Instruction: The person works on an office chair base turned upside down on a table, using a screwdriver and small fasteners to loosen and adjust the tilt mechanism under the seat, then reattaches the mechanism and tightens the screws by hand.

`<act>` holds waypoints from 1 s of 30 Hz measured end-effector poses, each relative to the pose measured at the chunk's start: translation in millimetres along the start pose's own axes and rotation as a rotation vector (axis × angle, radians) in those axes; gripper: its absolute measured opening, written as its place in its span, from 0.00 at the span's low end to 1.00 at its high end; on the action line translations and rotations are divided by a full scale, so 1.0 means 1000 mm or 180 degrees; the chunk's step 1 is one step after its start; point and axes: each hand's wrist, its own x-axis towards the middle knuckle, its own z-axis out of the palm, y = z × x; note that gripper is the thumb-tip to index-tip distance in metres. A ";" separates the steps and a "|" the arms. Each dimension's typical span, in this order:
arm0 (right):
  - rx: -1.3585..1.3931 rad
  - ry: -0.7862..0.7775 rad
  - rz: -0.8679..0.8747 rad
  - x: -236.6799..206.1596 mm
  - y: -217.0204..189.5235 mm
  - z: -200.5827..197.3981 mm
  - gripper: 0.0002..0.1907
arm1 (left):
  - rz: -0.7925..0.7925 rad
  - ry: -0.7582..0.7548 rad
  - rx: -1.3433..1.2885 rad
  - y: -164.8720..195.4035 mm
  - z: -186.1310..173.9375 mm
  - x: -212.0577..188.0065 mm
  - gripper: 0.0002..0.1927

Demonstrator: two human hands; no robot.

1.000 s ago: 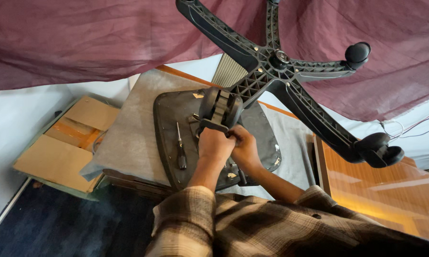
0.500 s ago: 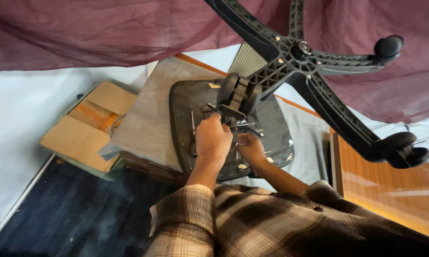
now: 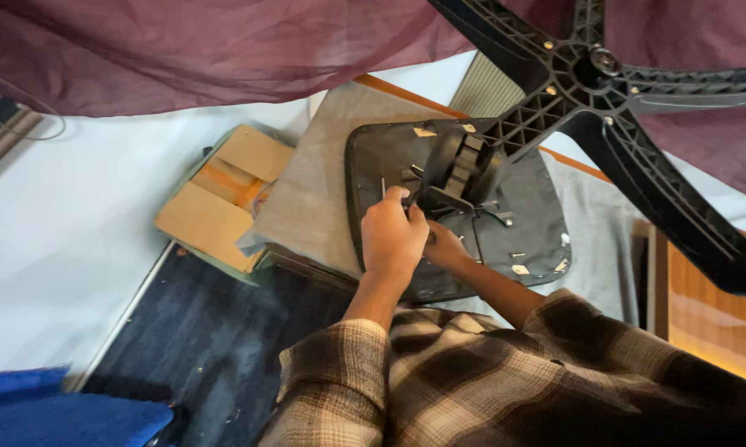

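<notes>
The black plastic upturned chair seat point(image 3: 472, 240) lies on the grey mat point(image 3: 323, 190). Your left hand point(image 3: 392, 240) is closed on its metal mechanism point(image 3: 456, 178); your right hand point(image 3: 443, 247), now lower, is half hidden, so its grip I cannot tell.

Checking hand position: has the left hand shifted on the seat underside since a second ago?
Yes. The left hand has slid off the black mechanism toward the seat pan's left edge.

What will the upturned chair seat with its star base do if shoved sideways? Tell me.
The chair seat lies flat underside-up on a grey pad, so it would probably slide rather than roll. The five-armed star base stands high above it, so it looks top-heavy and may tip. The ribbed black plastic looks stiff.
</notes>
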 end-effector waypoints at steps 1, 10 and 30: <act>0.0217 -0.0151 -0.0141 0.004 -0.003 0.003 0.21 | -0.0073 0.0036 -0.0061 -0.001 -0.003 0.002 0.15; 0.1613 0.0191 0.0651 0.020 0.031 0.018 0.11 | -0.0265 0.0008 -0.0214 -0.011 -0.006 0.008 0.18; 0.0046 0.1690 -0.1661 -0.069 0.003 -0.023 0.23 | 0.0038 -0.0283 -0.0837 0.036 0.026 -0.023 0.18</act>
